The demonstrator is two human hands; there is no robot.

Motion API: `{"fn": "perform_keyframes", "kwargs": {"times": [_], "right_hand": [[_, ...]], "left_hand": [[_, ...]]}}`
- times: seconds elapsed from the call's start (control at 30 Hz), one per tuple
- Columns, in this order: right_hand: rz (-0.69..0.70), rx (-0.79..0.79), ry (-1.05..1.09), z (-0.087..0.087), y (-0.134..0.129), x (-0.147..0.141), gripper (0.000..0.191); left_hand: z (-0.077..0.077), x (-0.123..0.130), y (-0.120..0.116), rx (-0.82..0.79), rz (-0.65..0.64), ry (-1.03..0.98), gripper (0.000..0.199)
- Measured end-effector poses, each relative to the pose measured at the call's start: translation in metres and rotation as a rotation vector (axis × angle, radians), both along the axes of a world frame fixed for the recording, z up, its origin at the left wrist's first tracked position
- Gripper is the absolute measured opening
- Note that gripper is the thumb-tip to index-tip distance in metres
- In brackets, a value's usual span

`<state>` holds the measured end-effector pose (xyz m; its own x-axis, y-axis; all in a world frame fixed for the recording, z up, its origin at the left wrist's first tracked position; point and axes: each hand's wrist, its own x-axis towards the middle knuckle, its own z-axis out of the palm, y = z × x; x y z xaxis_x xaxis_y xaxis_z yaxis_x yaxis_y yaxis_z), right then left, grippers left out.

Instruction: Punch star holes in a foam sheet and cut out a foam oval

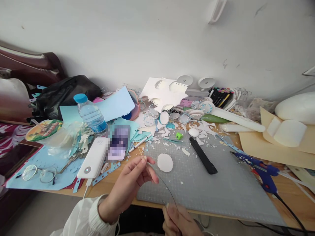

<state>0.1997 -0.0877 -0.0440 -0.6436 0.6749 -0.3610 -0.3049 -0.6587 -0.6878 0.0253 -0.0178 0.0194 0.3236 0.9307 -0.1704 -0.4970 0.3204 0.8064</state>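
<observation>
My left hand (136,173) pinches a thin pale stick (139,150) between thumb and fingers, its upper end pointing away from me. From that hand a thin dark thread (169,189) curves down to my right hand (179,221), whose fingers are closed on it at the bottom edge. The right hand is slightly blurred. A white paper disc (165,163) lies flat on the grey cutting mat (221,196), just beyond my left hand. Also on the mat are a black cutter knife (203,156) and a small green block (179,135).
Paper scraps and decorated discs (194,113) pile up along the wall. To the left stand a water bottle (91,114), a white power bank (93,157), a phone (119,142) and glasses (39,173). At right lies a blue glue gun (263,172) with its cable.
</observation>
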Motion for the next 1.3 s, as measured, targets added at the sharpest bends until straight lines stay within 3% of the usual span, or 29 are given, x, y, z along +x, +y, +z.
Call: {"fn": "perform_keyframes", "kwargs": {"times": [0.13, 0.23, 0.33, 0.4, 0.47, 0.57, 0.7, 1.13, 1.23, 1.3], "right_hand": [[0.003, 0.070, -0.090, 0.004, -0.003, 0.003, 0.061], [-0.057, 0.030, -0.086, 0.004, -0.002, 0.017, 0.062], [-0.171, -0.044, -0.073, 0.004, 0.002, 0.035, 0.062], [-0.263, -0.052, -0.096, 0.003, 0.004, 0.044, 0.061], [-0.335, -0.036, -0.123, 0.002, 0.006, 0.050, 0.060], [-0.386, -0.012, -0.154, -0.002, 0.008, 0.053, 0.059], [-0.398, 0.030, -0.152, -0.010, 0.009, 0.051, 0.058], [-0.364, 0.113, -0.175, -0.010, 0.008, 0.039, 0.058], [-0.320, 0.125, -0.159, -0.013, 0.008, 0.036, 0.058], [-0.297, 0.129, -0.133, -0.014, 0.008, 0.032, 0.057]], "left_hand": [[0.008, -0.007, 0.011, 0.030, 0.105, 0.077, 0.024], [0.014, -0.032, 0.035, 0.172, 0.306, 0.333, 0.032], [0.011, -0.066, 0.065, 0.383, 0.439, 0.941, 0.041], [0.004, -0.084, 0.081, 0.485, 0.417, 1.479, 0.050], [-0.005, -0.093, 0.091, 0.461, 0.355, 1.943, 0.059], [-0.015, -0.093, 0.098, 0.376, 0.275, 2.290, 0.067], [-0.022, -0.085, 0.104, 0.387, 0.285, 2.362, 0.067], [-0.029, -0.076, 0.120, 0.357, 0.334, 2.283, 0.066], [-0.022, -0.071, 0.111, 0.365, 0.387, 2.238, 0.064], [-0.013, -0.062, 0.093, 0.490, 0.429, 2.073, 0.060]]}}
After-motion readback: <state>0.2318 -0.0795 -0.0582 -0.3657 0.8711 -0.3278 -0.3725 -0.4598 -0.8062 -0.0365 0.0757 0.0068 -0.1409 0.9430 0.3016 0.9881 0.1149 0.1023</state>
